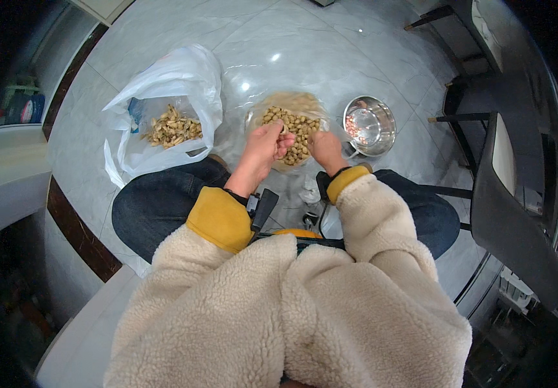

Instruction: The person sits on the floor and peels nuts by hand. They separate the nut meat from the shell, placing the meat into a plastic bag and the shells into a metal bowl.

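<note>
Unshelled peanuts (299, 127) fill a clear plastic bag (254, 116) on the floor before me. Over the bag's left part, my left hand (263, 149) pinches a peanut shell (284, 130) between thumb and fingers. My right hand (326, 149) hovers at the bag's right side, its fingers curled in; whether they hold anything is hidden. To the right stands a stainless steel bowl (380, 127) with pink-skinned peanut kernels (352, 126) along its left side. A white plastic bag (177, 77) gapes on the left, with broken peanut shells (174, 130) inside.
A dark chair (507, 203) with a pale seat stands at my right, beside a dark table. Grey marbled tiles (308, 43) make up the floor. My bent knees in jeans (162, 208) flank the work area. White cabinetry (17, 169) borders the left.
</note>
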{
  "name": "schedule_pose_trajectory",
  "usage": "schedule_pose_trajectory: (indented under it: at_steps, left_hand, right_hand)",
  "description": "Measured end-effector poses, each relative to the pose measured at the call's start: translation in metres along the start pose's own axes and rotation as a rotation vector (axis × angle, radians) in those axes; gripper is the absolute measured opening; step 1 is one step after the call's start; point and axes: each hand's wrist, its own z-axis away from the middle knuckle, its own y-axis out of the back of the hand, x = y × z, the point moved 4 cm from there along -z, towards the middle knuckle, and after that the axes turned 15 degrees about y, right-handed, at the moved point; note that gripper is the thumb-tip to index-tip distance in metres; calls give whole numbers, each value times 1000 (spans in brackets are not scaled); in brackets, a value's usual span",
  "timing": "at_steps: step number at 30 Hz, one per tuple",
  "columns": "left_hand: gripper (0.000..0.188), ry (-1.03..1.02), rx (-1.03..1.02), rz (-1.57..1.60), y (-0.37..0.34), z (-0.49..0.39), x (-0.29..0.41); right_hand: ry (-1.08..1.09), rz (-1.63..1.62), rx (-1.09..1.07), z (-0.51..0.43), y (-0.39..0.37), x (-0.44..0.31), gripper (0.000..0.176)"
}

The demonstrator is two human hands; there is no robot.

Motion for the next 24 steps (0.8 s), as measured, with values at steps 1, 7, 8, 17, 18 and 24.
schedule_pose_trajectory:
  at_steps: [1, 7, 8, 17, 18, 24]
  left_hand:
    - [25, 5, -35, -8, -1, 2, 1]
    - [22, -38, -90, -1, 0, 11, 7]
    - [22, -51, -89, -5, 0, 11, 7]
    - [23, 1, 31, -111, 2, 6, 4]
    - [24, -24, 40, -206, -1, 6, 4]
    - [28, -106, -97, -518, -28, 19, -1]
  right_hand:
    - [28, 47, -2, -2, -11, -1, 13]
    - [-73, 143, -245, -7, -62, 4, 11]
    - [-68, 145, -232, -6, -65, 4, 11]
    - [147, -333, 183, 2, 40, -18, 18]
    - [146, -381, 189, 8, 65, -26, 19]
    - [305, -443, 278, 44, 173, -84, 16]
